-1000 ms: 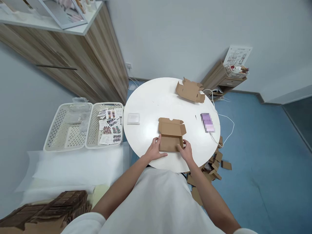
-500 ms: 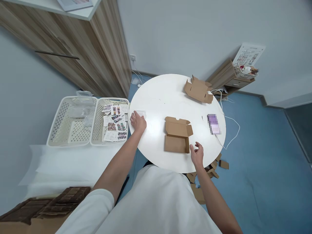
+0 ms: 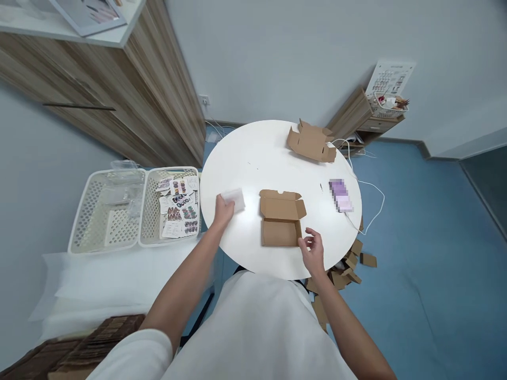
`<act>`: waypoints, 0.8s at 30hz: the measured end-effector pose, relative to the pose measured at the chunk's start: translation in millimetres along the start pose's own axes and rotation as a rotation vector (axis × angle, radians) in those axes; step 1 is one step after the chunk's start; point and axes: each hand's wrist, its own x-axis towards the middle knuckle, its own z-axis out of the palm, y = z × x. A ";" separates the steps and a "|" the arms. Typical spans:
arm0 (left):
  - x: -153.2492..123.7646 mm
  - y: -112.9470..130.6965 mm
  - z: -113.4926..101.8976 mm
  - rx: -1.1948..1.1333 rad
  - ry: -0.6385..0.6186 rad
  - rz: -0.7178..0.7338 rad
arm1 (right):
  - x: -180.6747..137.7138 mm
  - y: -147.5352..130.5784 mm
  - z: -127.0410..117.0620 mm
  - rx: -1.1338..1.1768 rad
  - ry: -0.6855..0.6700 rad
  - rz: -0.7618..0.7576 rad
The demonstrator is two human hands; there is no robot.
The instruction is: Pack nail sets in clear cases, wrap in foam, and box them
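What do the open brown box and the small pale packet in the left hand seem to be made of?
The box looks like matt brown cardboard: folded flaps, creased edges. The packet in the left hand is probably whitish plastic film, but it is too blurred to be sure.

I see a part-folded cardboard box (image 3: 311,143) at the far edge of the round white worktop (image 3: 261,158), two white baskets (image 3: 143,211) to its left, and cardboard scraps (image 3: 349,262) on the blue floor (image 3: 428,253).
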 end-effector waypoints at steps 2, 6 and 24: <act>-36.5 2.1 13.6 -0.157 -0.163 0.031 | 6.3 -12.2 10.8 0.057 -0.123 -0.027; -100.2 4.1 49.9 -0.313 -0.473 -0.011 | 22.9 -23.6 29.2 0.149 -0.372 -0.017; -122.8 7.6 107.5 0.498 -0.363 0.096 | 43.6 18.9 39.8 -0.592 -0.437 -0.126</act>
